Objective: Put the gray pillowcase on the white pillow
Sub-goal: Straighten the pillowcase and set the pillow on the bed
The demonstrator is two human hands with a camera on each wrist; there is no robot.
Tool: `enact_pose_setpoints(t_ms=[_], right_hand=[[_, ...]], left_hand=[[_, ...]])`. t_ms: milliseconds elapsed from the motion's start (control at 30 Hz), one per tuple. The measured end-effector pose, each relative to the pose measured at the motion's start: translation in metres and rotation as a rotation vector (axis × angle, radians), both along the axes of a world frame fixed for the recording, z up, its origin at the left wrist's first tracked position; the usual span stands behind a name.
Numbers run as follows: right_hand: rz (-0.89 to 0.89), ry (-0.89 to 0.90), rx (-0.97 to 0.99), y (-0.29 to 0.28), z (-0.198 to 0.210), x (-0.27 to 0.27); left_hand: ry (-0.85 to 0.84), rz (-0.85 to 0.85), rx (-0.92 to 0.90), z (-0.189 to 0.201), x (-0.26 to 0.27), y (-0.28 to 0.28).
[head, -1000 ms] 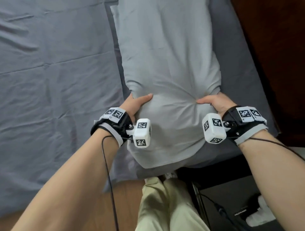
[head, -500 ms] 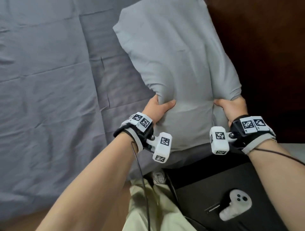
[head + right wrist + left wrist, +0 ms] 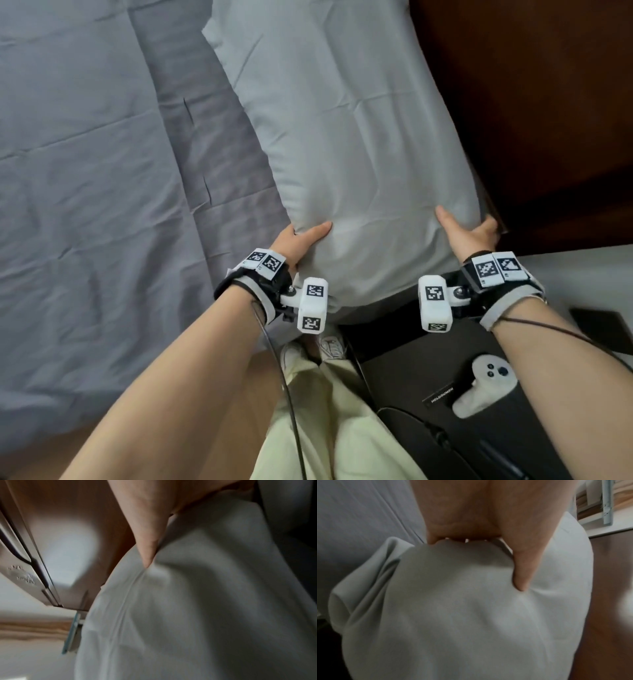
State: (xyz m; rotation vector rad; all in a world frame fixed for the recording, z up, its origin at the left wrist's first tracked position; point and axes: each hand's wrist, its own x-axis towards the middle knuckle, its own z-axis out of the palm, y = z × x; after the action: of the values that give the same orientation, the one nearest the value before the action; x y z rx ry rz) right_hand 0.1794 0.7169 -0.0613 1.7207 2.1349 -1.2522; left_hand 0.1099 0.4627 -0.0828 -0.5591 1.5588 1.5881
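Observation:
The gray pillowcase (image 3: 342, 130) covers the pillow, whose white surface is hidden inside it. It stands tilted against the dark wooden headboard, its near end hanging over the bed's edge. My left hand (image 3: 301, 240) grips the pillow's near left side, thumb on top and fingers tucked under. In the left wrist view the thumb (image 3: 523, 566) presses into the pillowcase (image 3: 453, 615). My right hand (image 3: 466, 233) grips the near right side, thumb dug into the fabric. The right wrist view shows that thumb (image 3: 145, 545) pinching a fold of the pillowcase (image 3: 188, 608).
The bed's gray sheet (image 3: 85, 171) spreads to the left. A dark wooden headboard (image 3: 531, 120) rises on the right. Below it lies a black case (image 3: 428, 394) with a white controller (image 3: 486, 383). My legs in pale trousers (image 3: 335, 428) stand at the bed's edge.
Both hands have lifted the cased pillow off the sheet and swung it right, toward the headboard. The grip has shifted from bunched fabric near the middle to the pillow's sides.

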Motion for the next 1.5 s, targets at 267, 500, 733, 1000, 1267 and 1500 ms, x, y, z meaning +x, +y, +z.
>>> enact_pose_setpoints(t_ms=[267, 500, 733, 1000, 1267, 1500], right_hand=[[-0.293, 0.199, -0.735, -0.030, 0.031, 0.025], [-0.241, 0.373, -0.576, 0.004, 0.048, -0.003], [-0.239, 0.351, -0.588, 0.002, 0.040, -0.019], [-0.263, 0.285, -0.559, -0.001, 0.023, -0.019], [-0.266, 0.303, -0.567, -0.014, 0.029, -0.012], [-0.288, 0.314, -0.538, -0.016, 0.029, -0.012]], left_hand=[[0.053, 0.069, 0.189, 0.043, -0.002, 0.008], [0.083, 0.067, 0.246, 0.075, -0.015, -0.008], [0.042, 0.071, 0.162, 0.066, -0.014, -0.026], [-0.041, 0.026, -0.230, 0.025, 0.019, -0.061], [-0.508, -0.173, 0.018, 0.039, 0.055, -0.059], [-0.519, 0.279, 0.337, 0.035, 0.056, -0.024]])
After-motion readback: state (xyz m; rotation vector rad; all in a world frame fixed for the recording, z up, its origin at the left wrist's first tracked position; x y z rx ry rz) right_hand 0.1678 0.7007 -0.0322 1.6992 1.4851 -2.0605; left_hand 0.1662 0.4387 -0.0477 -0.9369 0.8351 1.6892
